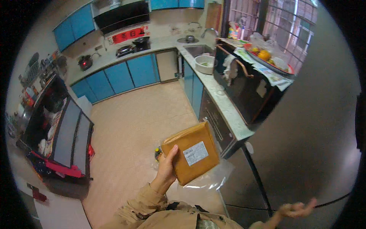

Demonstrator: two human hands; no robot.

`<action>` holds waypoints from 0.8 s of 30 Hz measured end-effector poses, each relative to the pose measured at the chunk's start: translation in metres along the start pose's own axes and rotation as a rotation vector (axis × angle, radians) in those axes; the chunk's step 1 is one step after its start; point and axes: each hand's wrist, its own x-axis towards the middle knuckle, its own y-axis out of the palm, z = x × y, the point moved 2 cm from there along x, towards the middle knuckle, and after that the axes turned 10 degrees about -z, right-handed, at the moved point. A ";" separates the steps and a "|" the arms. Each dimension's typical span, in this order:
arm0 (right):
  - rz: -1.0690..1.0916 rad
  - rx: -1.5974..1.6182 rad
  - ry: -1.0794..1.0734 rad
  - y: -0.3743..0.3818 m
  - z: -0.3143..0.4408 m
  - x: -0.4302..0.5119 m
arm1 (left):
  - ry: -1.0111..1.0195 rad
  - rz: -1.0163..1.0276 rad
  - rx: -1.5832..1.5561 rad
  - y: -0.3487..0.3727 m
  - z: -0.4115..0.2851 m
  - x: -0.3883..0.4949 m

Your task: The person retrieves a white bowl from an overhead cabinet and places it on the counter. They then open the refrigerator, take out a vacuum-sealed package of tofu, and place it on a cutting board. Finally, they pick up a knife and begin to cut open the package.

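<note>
In my left hand (pixel 168 169) is a flat, squarish yellow-brown packet (pixel 183 169), its thumb lying over the near side. Clear plastic wrapping (pixel 221 173) hangs loose past the packet's right and lower edges. A white printed label (pixel 196 153) sits on the face turned up to me. My right hand (pixel 297 209) is low on the right, slightly blurred, fingers apart with nothing visible in them. It is nearest to the large dark grey door panels (pixel 308 143), apparently a refrigerator, with a black seam between them. Whether it touches them I cannot tell.
A pale counter (pixel 226 110) runs along the right, bearing a white basket (pixel 204 64) beside the sink (pixel 198 50). A fruit tray (pixel 268 58) tops a dark cabinet (pixel 240 86). On the left stands a dish cabinet (pixel 67 131). Tiled floor (pixel 128 128) lies between.
</note>
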 end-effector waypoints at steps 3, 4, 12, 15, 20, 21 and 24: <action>0.695 0.924 0.545 0.047 0.103 -0.066 | 0.173 -0.059 -0.017 0.009 0.010 -0.014; 0.951 1.085 0.802 0.058 0.123 -0.098 | 0.193 -0.084 -0.048 0.004 0.015 -0.014; 1.784 1.381 1.669 0.144 0.310 -0.180 | 0.315 -0.251 -0.265 -0.072 -0.011 0.043; 1.741 1.408 1.220 0.150 0.388 -0.173 | 0.175 -0.462 0.189 -0.172 -0.014 0.071; 1.269 1.442 -0.236 0.154 0.494 -0.192 | 0.624 -0.673 1.044 -0.225 -0.049 0.067; 1.247 1.402 -0.458 0.151 0.514 -0.201 | 0.698 -0.609 1.159 -0.230 -0.062 0.065; 1.180 1.570 -0.614 0.154 0.566 -0.219 | 0.832 -0.513 1.352 -0.205 -0.112 0.076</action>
